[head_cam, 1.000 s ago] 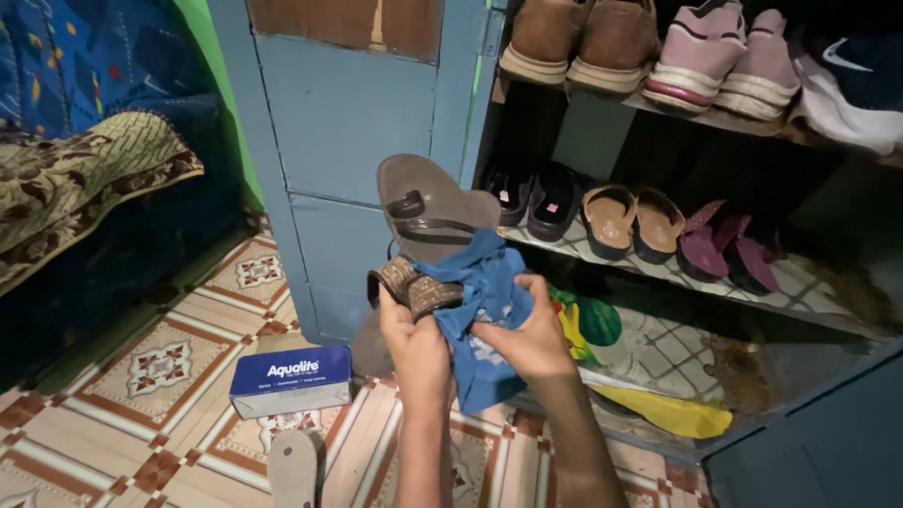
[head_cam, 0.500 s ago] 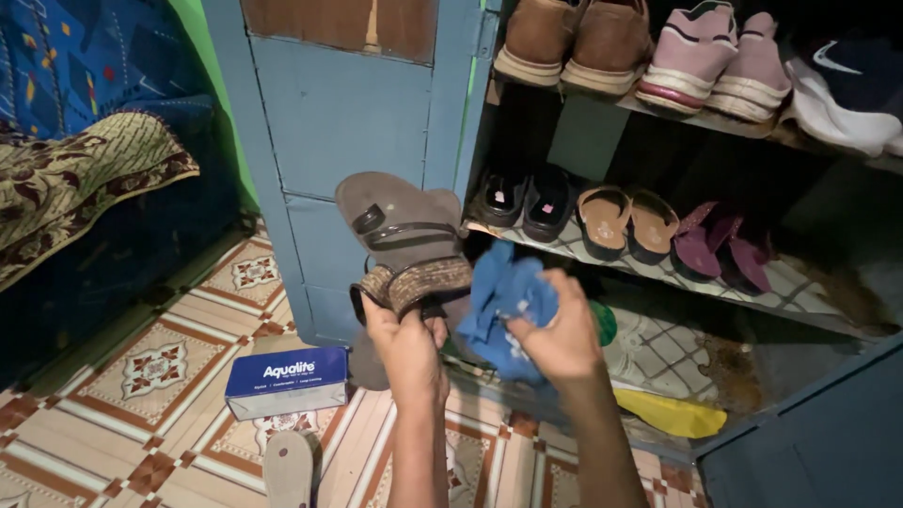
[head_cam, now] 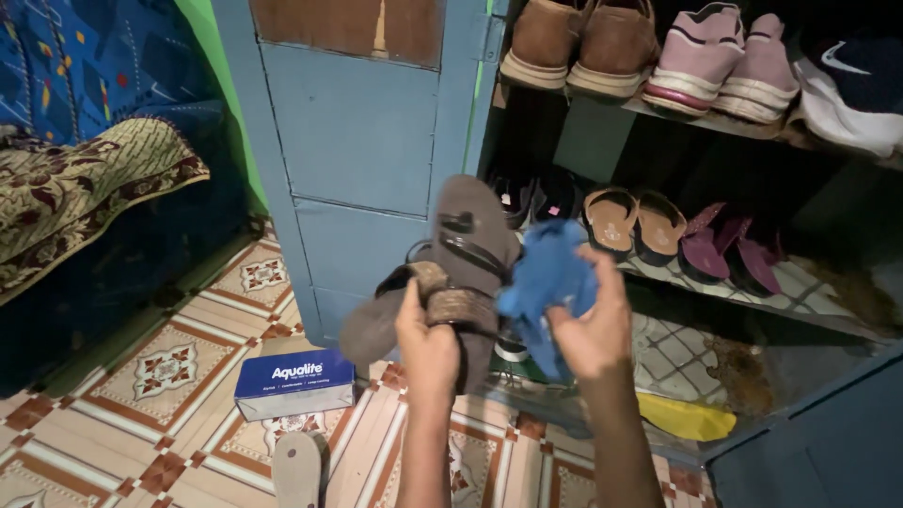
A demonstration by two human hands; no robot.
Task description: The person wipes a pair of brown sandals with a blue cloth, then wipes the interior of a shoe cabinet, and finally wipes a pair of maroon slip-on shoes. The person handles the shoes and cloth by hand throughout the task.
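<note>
My left hand (head_cam: pixel 428 334) grips a brown strapped sandal (head_cam: pixel 472 249) by its woven band, holding it upright in front of the blue cabinet door (head_cam: pixel 357 132). A second sandal of the same colour (head_cam: pixel 372 325) hangs behind it to the left. My right hand (head_cam: pixel 591 325) holds a bunched blue cloth (head_cam: pixel 546 273) against the sandal's right edge.
An open shoe rack (head_cam: pixel 734 282) on the right holds several pairs: brown and pink shoes on top, sandals and dark shoes below. A blue and white box (head_cam: pixel 293 381) and a flip-flop (head_cam: pixel 299 466) lie on the patterned tile floor. A yellow object (head_cam: pixel 687 419) rests on the rack's bottom. Bedding is at left.
The sandal has turned from lying tilted left to standing more upright and shifted right. The cloth hand rose and moved right, staying against the sandal.
</note>
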